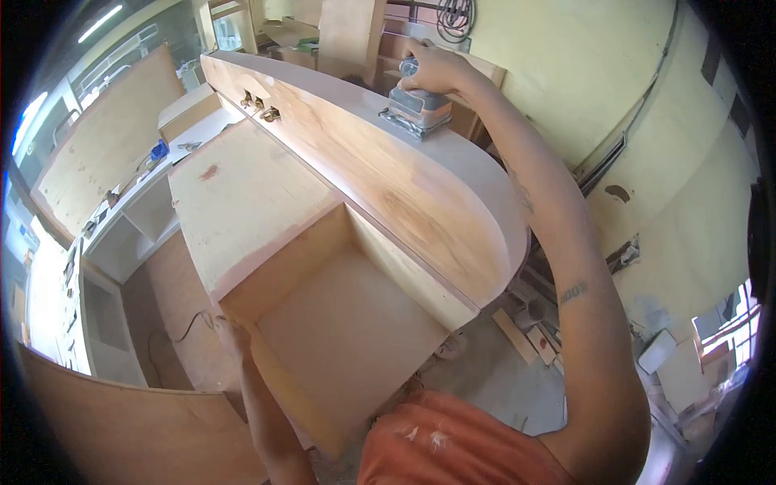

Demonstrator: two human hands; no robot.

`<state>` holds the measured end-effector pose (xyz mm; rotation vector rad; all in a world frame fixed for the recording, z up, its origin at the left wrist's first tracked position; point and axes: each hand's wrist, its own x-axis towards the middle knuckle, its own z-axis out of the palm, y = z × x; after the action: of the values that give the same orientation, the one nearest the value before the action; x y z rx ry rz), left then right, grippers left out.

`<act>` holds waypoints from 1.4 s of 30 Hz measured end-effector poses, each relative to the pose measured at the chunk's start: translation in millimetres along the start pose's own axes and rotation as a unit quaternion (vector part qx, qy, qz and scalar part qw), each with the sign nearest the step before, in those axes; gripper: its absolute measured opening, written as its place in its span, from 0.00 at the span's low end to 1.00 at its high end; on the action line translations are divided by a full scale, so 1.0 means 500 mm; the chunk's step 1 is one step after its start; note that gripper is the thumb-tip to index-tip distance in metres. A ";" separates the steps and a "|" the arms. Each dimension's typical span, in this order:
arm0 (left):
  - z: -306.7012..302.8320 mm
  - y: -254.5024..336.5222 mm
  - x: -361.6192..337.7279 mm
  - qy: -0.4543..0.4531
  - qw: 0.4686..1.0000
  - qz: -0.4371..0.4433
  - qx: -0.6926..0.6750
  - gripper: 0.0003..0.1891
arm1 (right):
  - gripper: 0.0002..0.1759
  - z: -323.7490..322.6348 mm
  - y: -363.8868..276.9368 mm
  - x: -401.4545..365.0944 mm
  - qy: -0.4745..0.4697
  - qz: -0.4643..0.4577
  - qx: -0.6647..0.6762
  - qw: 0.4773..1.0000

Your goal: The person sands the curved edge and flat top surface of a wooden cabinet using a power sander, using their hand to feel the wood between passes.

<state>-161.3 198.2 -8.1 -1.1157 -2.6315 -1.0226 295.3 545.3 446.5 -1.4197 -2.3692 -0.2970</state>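
Observation:
My right hand point(436, 69) is wrapped round the top of a grey handheld sander point(418, 109). The sander's base rests on the top edge of a long curved wooden panel point(380, 194), near its upper right part. At the lower left, my left hand point(232, 333) is at the outer left side of an open wooden box point(347, 323). A thin dark cord point(191, 326) runs close to its fingers, which are too small to make out clearly. A flat pale board point(246, 190) adjoins the box and the curved panel.
White shelving point(133, 218) with small tools on top stands at the left. A curved brown panel point(137, 420) fills the lower left. Wood offcuts point(517, 335) lie on the floor at right. A coiled cable point(455, 18) hangs on the yellowish wall point(566, 81).

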 end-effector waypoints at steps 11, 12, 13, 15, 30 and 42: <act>0.177 -0.201 0.087 -0.021 0.989 0.000 -0.146 0.08 | 0.38 -0.084 0.080 -0.187 0.025 0.066 0.021 0.997; 0.173 -0.196 0.086 -0.021 0.989 0.002 -0.147 0.08 | 0.38 -0.093 0.085 -0.202 0.026 0.067 0.021 0.997; 0.173 -0.191 0.086 -0.021 0.999 0.036 -0.031 0.08 | 0.38 -0.106 0.087 -0.226 0.015 0.072 0.029 0.997; 0.164 -0.167 0.079 -0.024 0.993 0.073 0.085 0.08 | 0.37 -0.114 0.092 -0.277 0.003 0.081 0.035 0.996; 0.024 0.022 0.006 0.004 0.999 -0.052 0.000 0.13 | 0.37 -0.115 0.083 -0.291 0.015 0.119 -0.012 0.993; 0.028 -0.015 0.018 -0.009 0.997 -0.062 -0.038 0.14 | 0.43 0.003 -0.037 0.036 -0.051 0.032 -0.049 0.997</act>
<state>-170.8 208.5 -19.8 -0.9902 -2.7274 -1.1487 271.0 551.9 452.4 -1.5889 -2.4129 -0.3352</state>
